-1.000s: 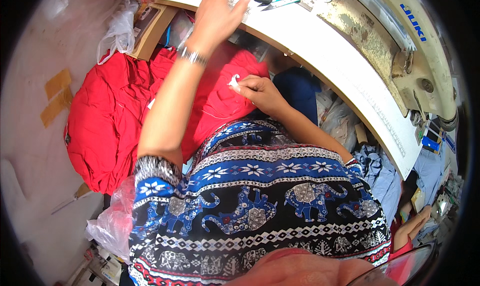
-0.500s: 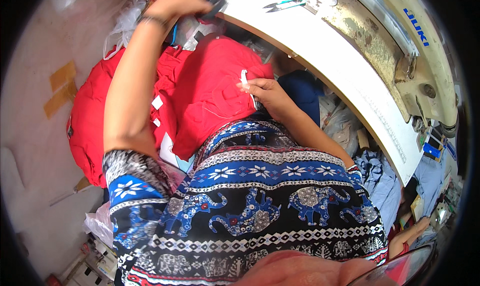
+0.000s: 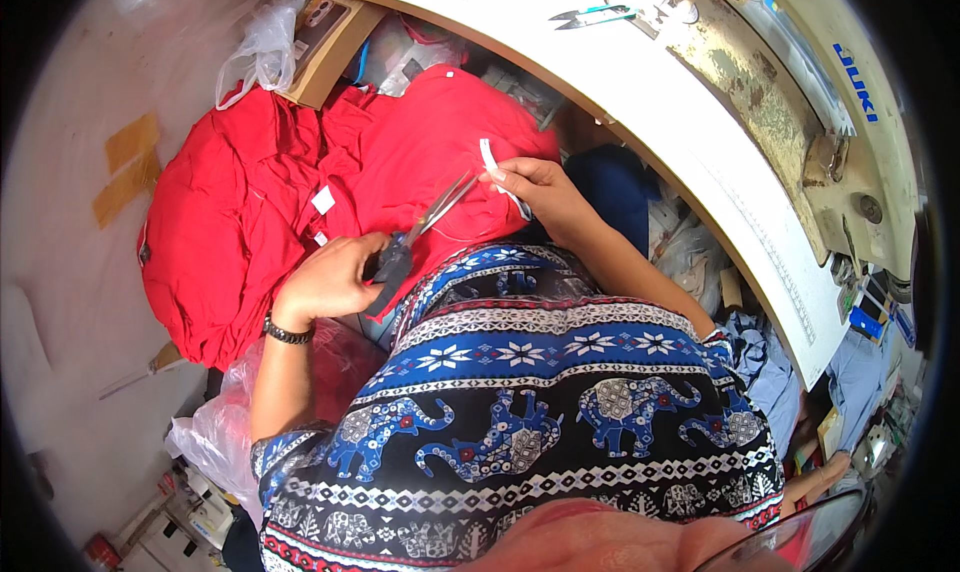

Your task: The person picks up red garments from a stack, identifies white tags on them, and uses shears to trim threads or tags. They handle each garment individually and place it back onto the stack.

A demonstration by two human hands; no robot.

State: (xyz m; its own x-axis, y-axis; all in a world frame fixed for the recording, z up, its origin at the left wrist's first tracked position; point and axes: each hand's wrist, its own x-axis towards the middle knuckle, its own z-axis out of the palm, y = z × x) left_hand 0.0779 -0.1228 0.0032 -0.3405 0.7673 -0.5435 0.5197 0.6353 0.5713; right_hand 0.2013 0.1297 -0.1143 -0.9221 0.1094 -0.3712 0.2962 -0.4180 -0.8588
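In my left hand [image 3: 330, 277] are scissors [image 3: 394, 262] with dark handles, my fingers closed around them. Their blades point up and right, slightly apart, with the tips close to my right fingers. My right hand [image 3: 548, 197] pinches a narrow white strip [image 3: 487, 153], perhaps tape, between thumb and fingers. One end of it sticks up above the pinch, and the rest runs down along the edge of the red cloth [image 3: 420, 142]. That cloth lies bunched across my lap and to the left, with small white tags on it.
A white sewing table [image 3: 570, 62] curves along the right, carrying a sewing machine [image 3: 885, 187] and blue-handled thread snips [image 3: 595, 16]. At upper left a wooden drawer [image 3: 330, 52] sits beside a plastic bag [image 3: 268, 47]. Light blue cloth [image 3: 765, 352] hangs at lower right.
My left hand has come down from the table's far left edge with the scissors, to beside the strip. My right hand still pinches the strip, and more of the strip shows.
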